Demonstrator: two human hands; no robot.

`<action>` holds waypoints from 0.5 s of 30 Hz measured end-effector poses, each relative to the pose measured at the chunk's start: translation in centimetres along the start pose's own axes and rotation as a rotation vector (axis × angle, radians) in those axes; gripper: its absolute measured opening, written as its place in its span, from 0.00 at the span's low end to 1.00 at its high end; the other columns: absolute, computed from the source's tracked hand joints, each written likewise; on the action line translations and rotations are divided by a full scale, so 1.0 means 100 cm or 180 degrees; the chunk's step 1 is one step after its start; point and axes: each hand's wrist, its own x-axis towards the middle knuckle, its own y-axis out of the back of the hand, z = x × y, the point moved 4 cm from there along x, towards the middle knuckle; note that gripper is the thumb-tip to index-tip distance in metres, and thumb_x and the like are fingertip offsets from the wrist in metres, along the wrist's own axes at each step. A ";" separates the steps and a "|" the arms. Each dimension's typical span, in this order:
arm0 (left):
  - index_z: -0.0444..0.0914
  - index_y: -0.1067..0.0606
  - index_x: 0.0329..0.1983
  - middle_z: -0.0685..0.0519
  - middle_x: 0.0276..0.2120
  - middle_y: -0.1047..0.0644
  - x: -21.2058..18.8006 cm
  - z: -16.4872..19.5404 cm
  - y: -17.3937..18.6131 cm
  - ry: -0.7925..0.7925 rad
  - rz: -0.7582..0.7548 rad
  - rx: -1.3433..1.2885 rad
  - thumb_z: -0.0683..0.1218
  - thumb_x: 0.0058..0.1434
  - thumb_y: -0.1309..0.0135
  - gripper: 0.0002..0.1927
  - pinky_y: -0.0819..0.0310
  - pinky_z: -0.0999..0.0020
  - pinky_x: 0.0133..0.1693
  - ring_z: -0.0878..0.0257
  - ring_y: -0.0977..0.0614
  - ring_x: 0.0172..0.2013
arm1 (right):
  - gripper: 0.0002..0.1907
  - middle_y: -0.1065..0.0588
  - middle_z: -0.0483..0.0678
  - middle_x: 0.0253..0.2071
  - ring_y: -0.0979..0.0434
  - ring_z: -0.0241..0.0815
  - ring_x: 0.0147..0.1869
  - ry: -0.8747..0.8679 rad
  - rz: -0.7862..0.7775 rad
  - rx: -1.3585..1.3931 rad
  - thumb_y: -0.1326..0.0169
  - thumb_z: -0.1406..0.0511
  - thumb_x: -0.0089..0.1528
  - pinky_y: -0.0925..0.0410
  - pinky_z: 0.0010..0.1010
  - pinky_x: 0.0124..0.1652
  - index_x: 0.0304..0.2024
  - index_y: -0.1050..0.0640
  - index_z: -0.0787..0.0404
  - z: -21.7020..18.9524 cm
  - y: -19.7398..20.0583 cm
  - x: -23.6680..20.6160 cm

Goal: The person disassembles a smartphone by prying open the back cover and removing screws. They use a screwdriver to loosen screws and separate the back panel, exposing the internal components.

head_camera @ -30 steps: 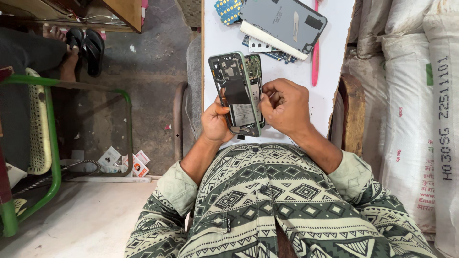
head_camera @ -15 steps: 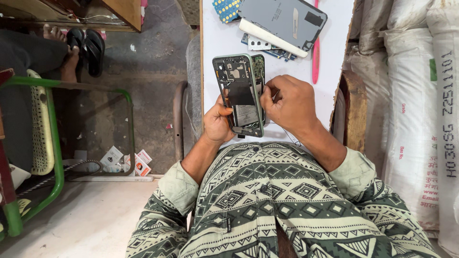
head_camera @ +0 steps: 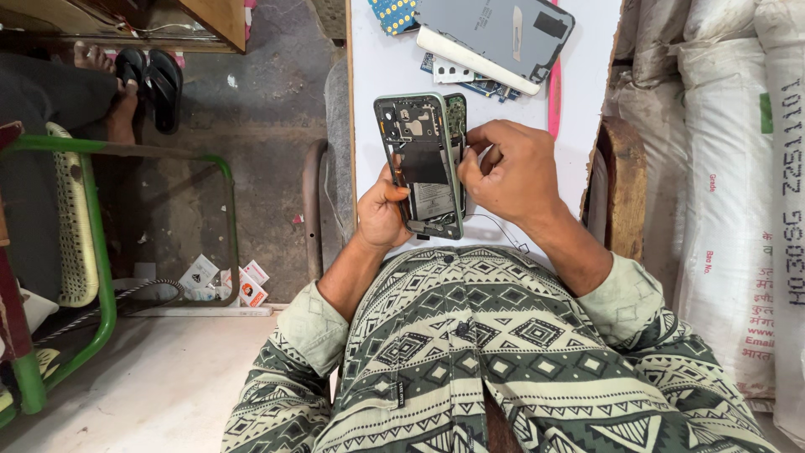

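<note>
An opened phone (head_camera: 423, 164) with its back cover off shows its circuit board and battery; I hold it tilted over the white table (head_camera: 377, 71). My left hand (head_camera: 381, 210) grips its lower left edge from beneath. My right hand (head_camera: 507, 172) rests against its right edge, fingers curled at the upper right side by the green board. Whether a small part is pinched there is hidden. A thin wire (head_camera: 495, 226) trails from the phone's bottom.
A grey phone back cover (head_camera: 503, 33), a white strip, a blue dotted pad (head_camera: 394, 13) and a pink tool (head_camera: 553, 101) lie at the table's far end. White sacks (head_camera: 738, 193) stand right. A green chair (head_camera: 59, 243) and another person's sandalled feet (head_camera: 142, 75) are left.
The phone has shifted slightly lower and more upright in my hands. My right hand's fingers have moved along its right edge.
</note>
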 end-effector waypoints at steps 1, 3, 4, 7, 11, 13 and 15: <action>0.30 0.39 0.71 0.40 0.60 0.26 0.000 0.000 0.000 -0.0007 0.0002 0.0009 0.39 0.58 0.64 0.34 0.27 0.54 0.64 0.51 0.22 0.59 | 0.04 0.21 0.51 0.27 0.21 0.37 0.23 -0.0043 -0.0029 0.0041 0.41 0.73 0.57 0.31 0.26 0.26 0.34 0.20 0.69 0.001 0.000 0.000; 0.30 0.39 0.71 0.40 0.60 0.26 0.000 0.000 -0.001 0.0016 0.0006 -0.0010 0.39 0.58 0.64 0.34 0.27 0.54 0.64 0.52 0.22 0.59 | 0.03 0.21 0.51 0.27 0.21 0.36 0.23 -0.0129 -0.0086 0.0124 0.41 0.73 0.58 0.32 0.26 0.25 0.34 0.19 0.69 0.002 0.000 -0.001; 0.30 0.39 0.71 0.40 0.61 0.26 0.000 0.000 -0.002 0.0028 0.0008 -0.0020 0.39 0.58 0.64 0.34 0.28 0.55 0.64 0.52 0.22 0.59 | 0.03 0.21 0.51 0.27 0.21 0.36 0.23 -0.0115 -0.0092 0.0124 0.41 0.73 0.58 0.31 0.26 0.25 0.34 0.19 0.69 0.003 0.000 -0.001; 0.30 0.39 0.71 0.40 0.61 0.27 0.000 0.000 -0.002 0.0024 -0.0001 -0.0011 0.39 0.58 0.64 0.34 0.28 0.54 0.64 0.51 0.22 0.59 | 0.03 0.21 0.51 0.28 0.20 0.36 0.24 -0.0075 -0.0108 0.0138 0.41 0.73 0.58 0.31 0.26 0.26 0.34 0.20 0.69 0.002 0.001 -0.001; 0.30 0.39 0.71 0.40 0.61 0.27 -0.001 0.000 -0.001 0.0031 0.0088 0.0040 0.39 0.58 0.64 0.34 0.28 0.54 0.64 0.51 0.23 0.59 | 0.05 0.21 0.52 0.29 0.20 0.36 0.24 0.0030 -0.0122 0.0118 0.40 0.73 0.56 0.31 0.26 0.25 0.34 0.20 0.70 -0.002 0.003 -0.001; 0.30 0.39 0.71 0.40 0.61 0.27 -0.001 0.000 -0.002 0.0013 0.0070 0.0037 0.39 0.59 0.64 0.34 0.29 0.54 0.65 0.51 0.23 0.60 | 0.06 0.21 0.52 0.28 0.21 0.36 0.23 0.0075 -0.0123 0.0108 0.39 0.73 0.55 0.31 0.26 0.25 0.34 0.21 0.71 -0.003 0.004 0.000; 0.30 0.40 0.71 0.40 0.61 0.27 -0.001 -0.001 -0.002 0.0046 0.0095 0.0059 0.39 0.58 0.64 0.34 0.29 0.53 0.64 0.51 0.23 0.60 | 0.07 0.22 0.51 0.27 0.22 0.36 0.22 0.0079 -0.0134 0.0123 0.38 0.72 0.54 0.32 0.26 0.24 0.34 0.21 0.71 -0.004 0.004 0.000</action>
